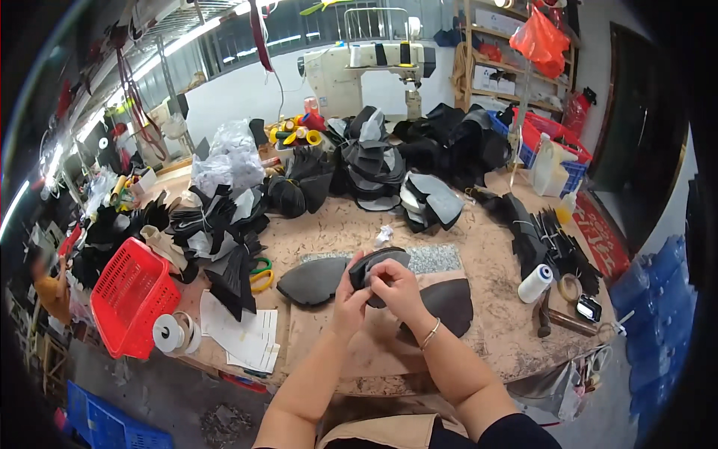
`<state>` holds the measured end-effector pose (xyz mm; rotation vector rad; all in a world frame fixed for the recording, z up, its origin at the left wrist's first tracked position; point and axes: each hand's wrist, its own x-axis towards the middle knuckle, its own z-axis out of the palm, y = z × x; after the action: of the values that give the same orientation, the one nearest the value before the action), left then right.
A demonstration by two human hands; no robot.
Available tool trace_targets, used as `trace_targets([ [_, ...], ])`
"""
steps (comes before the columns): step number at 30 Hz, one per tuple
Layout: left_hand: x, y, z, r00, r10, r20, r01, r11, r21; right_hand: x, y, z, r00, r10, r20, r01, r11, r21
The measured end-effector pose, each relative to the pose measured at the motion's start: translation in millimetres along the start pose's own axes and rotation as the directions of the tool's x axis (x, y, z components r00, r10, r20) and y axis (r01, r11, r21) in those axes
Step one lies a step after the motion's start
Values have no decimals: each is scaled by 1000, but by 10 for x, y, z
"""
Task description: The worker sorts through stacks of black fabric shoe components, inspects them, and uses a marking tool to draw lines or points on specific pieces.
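Observation:
Between my hands, above the middle of the worktable point(359, 378), is a dark curved cut piece point(380, 258) that looks like a shoe-upper part. My left hand point(349, 299) grips its near left edge with the thumb up. My right hand point(395, 286) pinches its near right side, fingers bent in. A stack of grey-black cut pieces point(313, 280) lies just left of my hands. Another dark rounded piece point(449, 308) lies to the right, partly under my right forearm. Behind the hands is a speckled grey slab point(436, 259).
Bundles of black pieces point(370, 168) crowd the back before a sewing machine point(336, 75). At left are a red basket point(134, 299), scissors point(262, 278), paper patterns point(239, 333) and a thread spool point(172, 333). A white thread cone point(535, 284) and hammer point(565, 320) lie right.

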<state>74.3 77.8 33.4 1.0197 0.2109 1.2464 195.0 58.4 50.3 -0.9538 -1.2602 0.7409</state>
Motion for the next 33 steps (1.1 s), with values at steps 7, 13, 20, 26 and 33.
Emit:
trace_targets([
  [7, 59, -25, 5, 969, -1, -246, -3, 1000, -15, -6, 49, -14, 991, 135, -19, -132, 986, 100],
  [13, -4, -147, 9, 936, 290, -201, -107, 777, 621, -71, -105, 96, 982, -106, -157, 62, 963, -262],
  [20, 255, 253, -399, 797, 226, -561, -198, 974, 111, 156, -65, -267, 879, -203, -431, 86, 957, -276],
  [26, 235, 598, -919, 659, 107, -744, -479, 823, -306, 307, 47, -1274, 530, 69, -845, 150, 973, 174],
  [33, 100, 88, -626, 936, -153, 318, 346, 217, -913, 163, 23, -139, 993, -97, -65, 83, 978, -189],
])
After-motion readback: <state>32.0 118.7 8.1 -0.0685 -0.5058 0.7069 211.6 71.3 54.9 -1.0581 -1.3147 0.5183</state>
